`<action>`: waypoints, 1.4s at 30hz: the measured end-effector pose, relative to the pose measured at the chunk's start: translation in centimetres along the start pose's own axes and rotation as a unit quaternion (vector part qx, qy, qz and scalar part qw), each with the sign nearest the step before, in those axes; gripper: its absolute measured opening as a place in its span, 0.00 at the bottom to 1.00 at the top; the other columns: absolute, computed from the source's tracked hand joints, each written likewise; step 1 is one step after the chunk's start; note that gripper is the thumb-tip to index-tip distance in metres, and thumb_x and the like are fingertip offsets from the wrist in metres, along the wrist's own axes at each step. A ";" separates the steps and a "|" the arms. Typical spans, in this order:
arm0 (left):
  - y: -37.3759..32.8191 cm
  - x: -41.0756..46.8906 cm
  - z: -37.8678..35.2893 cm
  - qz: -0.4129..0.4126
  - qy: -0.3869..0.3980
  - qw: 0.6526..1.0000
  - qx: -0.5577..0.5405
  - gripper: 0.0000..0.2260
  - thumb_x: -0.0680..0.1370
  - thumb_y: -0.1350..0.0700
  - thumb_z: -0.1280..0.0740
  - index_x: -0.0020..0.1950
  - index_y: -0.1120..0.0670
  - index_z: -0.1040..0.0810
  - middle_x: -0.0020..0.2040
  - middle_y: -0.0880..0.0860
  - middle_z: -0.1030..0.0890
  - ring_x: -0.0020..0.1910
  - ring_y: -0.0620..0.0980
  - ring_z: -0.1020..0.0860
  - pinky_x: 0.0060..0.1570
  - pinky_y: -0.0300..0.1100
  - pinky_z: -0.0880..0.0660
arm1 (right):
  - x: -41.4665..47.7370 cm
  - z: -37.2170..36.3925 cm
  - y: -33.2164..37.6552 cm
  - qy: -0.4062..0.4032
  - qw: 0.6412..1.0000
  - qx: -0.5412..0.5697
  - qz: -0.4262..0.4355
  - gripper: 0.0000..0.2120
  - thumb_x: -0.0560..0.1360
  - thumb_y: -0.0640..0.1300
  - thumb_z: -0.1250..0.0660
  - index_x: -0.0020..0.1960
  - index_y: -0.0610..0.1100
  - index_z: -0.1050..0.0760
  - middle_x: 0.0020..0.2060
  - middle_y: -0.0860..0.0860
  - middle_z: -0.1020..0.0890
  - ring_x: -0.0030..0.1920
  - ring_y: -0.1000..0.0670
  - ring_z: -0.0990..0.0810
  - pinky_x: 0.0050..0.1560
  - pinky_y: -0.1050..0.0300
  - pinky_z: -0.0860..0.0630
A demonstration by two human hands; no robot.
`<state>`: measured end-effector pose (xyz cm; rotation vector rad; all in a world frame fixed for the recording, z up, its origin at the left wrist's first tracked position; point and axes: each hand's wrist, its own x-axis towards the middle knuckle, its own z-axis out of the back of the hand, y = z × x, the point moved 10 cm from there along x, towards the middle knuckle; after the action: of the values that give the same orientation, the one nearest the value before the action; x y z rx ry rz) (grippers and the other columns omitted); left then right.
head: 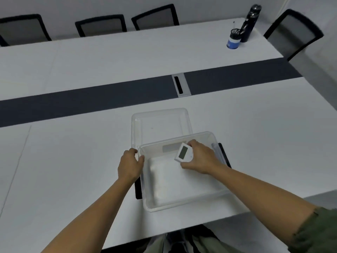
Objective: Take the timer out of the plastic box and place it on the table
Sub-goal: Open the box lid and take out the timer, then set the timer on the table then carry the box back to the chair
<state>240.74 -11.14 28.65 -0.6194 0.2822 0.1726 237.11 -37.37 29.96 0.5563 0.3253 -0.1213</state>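
A clear plastic box [184, 203] with black side latches sits near the front edge of the white table [73, 161]. My right hand [199, 157] holds a small white timer [183, 152] with a grey screen, tilted, above the box's far half. My left hand [129, 165] grips the box's left rim at its far corner. The inside of the box below the timer looks bare and white.
The box's clear lid [160, 123] lies flat just behind the box. A dark strip with a cable port [180, 84] crosses the table. A blue pen cup [233, 40] and dark bottle [250, 22] stand far right. Chairs [102, 24] line the far side.
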 end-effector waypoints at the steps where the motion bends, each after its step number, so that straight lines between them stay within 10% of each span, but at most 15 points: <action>1: -0.8 0.2 0.4 -0.007 -0.011 1.000 0.008 0.18 0.78 0.52 0.36 0.66 0.59 0.27 0.63 0.60 0.24 0.59 0.59 0.23 0.55 0.49 0.27 | -0.5 2.0 -0.5 -0.025 0.999 0.021 -0.010 0.32 0.62 0.59 0.26 0.60 0.49 0.32 0.49 0.54 0.22 0.47 0.50 0.22 0.46 0.52 0.23; 9: -12.4 -1.4 -2.6 -0.135 -0.004 0.990 0.033 0.15 0.78 0.55 0.38 0.64 0.57 0.25 0.61 0.57 0.23 0.59 0.57 0.24 0.58 0.51 0.26 | -3.5 13.7 -13.2 -0.197 0.956 0.105 -0.189 0.35 0.64 0.59 0.27 0.66 0.47 0.32 0.50 0.52 0.22 0.51 0.46 0.22 0.50 0.52 0.25; 20: -18.8 -8.7 -18.0 -0.075 0.243 0.961 -0.105 0.23 0.78 0.44 0.37 0.72 0.50 0.33 0.58 0.54 0.21 0.57 0.53 0.22 0.57 0.45 0.25 | -4.0 4.1 -28.9 -0.048 0.935 0.043 -0.348 0.33 0.56 0.63 0.28 0.53 0.43 0.26 0.52 0.47 0.23 0.53 0.43 0.22 0.49 0.51 0.22; 36: -18.1 -8.7 -18.6 -0.014 0.187 0.976 -0.107 0.19 0.75 0.48 0.31 0.64 0.52 0.26 0.48 0.52 0.18 0.50 0.52 0.19 0.46 0.41 0.26 | -1.5 4.3 -29.0 0.016 0.960 -0.042 -0.277 0.43 0.63 0.71 0.32 0.66 0.41 0.34 0.60 0.44 0.25 0.60 0.41 0.24 0.49 0.50 0.29; 42: -14.7 -5.0 -7.1 -0.005 -0.016 0.993 -0.116 0.11 0.77 0.54 0.34 0.58 0.57 0.21 0.42 0.52 0.19 0.40 0.50 0.22 0.43 0.41 0.26 | 4.5 9.3 -20.9 -0.042 0.982 -0.007 -0.182 0.31 0.76 0.60 0.38 0.71 0.42 0.35 0.64 0.43 0.26 0.62 0.41 0.25 0.55 0.49 0.27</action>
<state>238.08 -27.45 32.73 -0.8474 0.2291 0.2080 239.71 -60.14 25.50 0.4722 0.3437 -0.4943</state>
